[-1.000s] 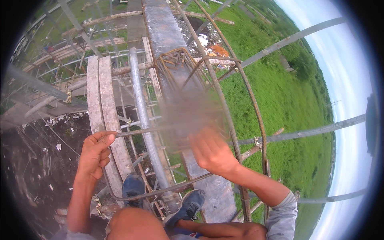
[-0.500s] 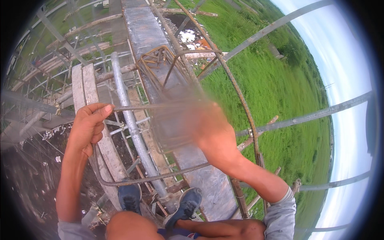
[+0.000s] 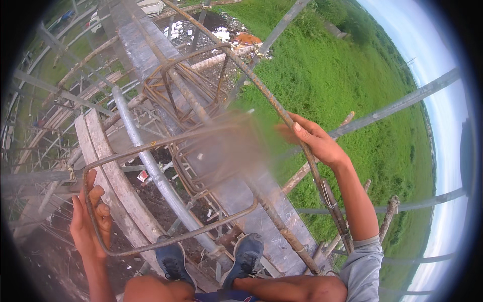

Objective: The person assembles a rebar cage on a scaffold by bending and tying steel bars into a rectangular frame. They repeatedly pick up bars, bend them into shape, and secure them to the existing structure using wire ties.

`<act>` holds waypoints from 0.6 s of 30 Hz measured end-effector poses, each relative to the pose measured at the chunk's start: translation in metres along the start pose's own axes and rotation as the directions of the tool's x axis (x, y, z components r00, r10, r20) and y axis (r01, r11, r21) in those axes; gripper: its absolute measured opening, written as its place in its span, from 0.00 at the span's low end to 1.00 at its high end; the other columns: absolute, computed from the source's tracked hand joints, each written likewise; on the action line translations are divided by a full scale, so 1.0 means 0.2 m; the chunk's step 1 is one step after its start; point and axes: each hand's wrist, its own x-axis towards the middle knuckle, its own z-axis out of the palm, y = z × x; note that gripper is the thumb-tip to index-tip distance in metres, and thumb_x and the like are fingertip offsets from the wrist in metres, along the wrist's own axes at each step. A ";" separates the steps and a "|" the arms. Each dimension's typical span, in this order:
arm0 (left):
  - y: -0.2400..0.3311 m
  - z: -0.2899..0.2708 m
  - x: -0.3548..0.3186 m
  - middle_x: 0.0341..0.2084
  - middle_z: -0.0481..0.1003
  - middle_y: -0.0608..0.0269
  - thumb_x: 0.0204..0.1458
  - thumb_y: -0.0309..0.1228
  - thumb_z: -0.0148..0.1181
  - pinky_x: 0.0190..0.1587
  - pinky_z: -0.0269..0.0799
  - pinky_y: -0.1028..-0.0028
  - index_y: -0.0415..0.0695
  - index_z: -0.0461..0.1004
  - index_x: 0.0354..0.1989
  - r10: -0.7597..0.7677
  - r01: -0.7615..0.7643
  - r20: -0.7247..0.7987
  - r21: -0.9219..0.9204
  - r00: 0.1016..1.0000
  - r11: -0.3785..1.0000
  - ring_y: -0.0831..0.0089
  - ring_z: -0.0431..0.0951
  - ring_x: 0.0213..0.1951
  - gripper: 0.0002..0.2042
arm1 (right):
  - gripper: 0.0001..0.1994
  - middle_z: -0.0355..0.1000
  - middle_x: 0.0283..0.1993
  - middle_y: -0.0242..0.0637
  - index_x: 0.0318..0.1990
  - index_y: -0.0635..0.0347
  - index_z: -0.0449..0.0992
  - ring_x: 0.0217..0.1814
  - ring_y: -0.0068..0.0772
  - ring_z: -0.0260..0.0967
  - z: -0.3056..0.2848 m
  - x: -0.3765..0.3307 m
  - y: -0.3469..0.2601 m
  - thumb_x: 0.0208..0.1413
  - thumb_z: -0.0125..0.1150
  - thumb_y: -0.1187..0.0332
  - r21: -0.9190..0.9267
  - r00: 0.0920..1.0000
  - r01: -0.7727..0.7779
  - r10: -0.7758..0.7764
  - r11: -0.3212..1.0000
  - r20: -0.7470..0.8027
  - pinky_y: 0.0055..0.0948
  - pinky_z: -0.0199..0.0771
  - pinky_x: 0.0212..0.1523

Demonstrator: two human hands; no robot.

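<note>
A bent rectangular rebar stirrup (image 3: pixel 176 236) spans the space in front of me, its left side passing between the thumb and fingers of my left hand (image 3: pixel 93 221). The fingers there curl loosely around the bar. On the right, my right hand (image 3: pixel 322 143) holds a long sloping rebar rod (image 3: pixel 264 93), with the thumb along it and some fingers blurred behind. A smeared patch hides the stirrup's far right part. Several more rusty stirrups (image 3: pixel 151 93) are bunched farther away over the metal beam (image 3: pixel 251 221). Another long rod (image 3: pixel 276 221) runs along that beam.
My shoes (image 3: pixel 173 259) rest near a grey steel pipe (image 3: pixel 156 176) and wooden planks (image 3: pixel 115 176). Scaffold tubes (image 3: pixel 402 103) cross at the right, above green grass (image 3: pixel 372 151). Ground with debris (image 3: pixel 221 32) lies far below, with a white vehicle (image 3: pixel 95 21) at far left.
My right hand has moved from the stirrup to the long rod at the right. My left hand is lower and its grip looser. The view has shifted.
</note>
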 end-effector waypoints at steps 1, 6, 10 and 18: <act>-0.02 0.02 -0.06 0.40 0.78 0.58 0.74 0.43 0.40 0.23 0.81 0.80 0.38 0.47 0.77 -0.038 0.038 0.002 0.020 0.999 0.999 0.73 0.82 0.29 0.30 | 0.45 0.64 0.73 0.52 0.78 0.59 0.54 0.73 0.50 0.65 0.00 0.01 0.03 0.65 0.51 0.33 0.060 0.995 -0.041 0.035 0.997 0.095 0.48 0.61 0.74; -0.10 0.04 -0.13 0.20 0.56 0.76 0.74 0.43 0.43 0.11 0.52 0.84 0.47 0.54 0.77 -0.092 0.097 -0.238 0.010 0.967 0.995 0.88 0.52 0.15 0.27 | 0.52 0.62 0.74 0.51 0.79 0.61 0.49 0.77 0.51 0.58 0.06 0.00 0.06 0.61 0.50 0.27 0.404 0.966 -0.125 0.019 0.906 0.256 0.56 0.56 0.76; -0.15 -0.02 0.07 0.17 0.46 0.81 0.73 0.44 0.49 0.11 0.40 0.83 0.48 0.68 0.68 -0.139 0.167 -0.351 0.050 0.926 0.985 0.89 0.42 0.14 0.21 | 0.59 0.52 0.78 0.56 0.79 0.64 0.42 0.81 0.58 0.49 0.08 0.00 0.06 0.56 0.58 0.27 0.460 0.973 -0.157 0.058 0.874 0.222 0.65 0.53 0.75; -0.03 0.26 0.24 0.17 0.46 0.82 0.73 0.42 0.49 0.11 0.39 0.82 0.45 0.71 0.64 -0.128 0.126 -0.200 -0.023 0.971 0.992 0.89 0.42 0.14 0.19 | 0.61 0.47 0.79 0.60 0.79 0.63 0.41 0.80 0.61 0.50 0.09 0.01 0.10 0.53 0.61 0.26 0.519 0.953 -0.182 0.020 0.835 0.302 0.64 0.56 0.73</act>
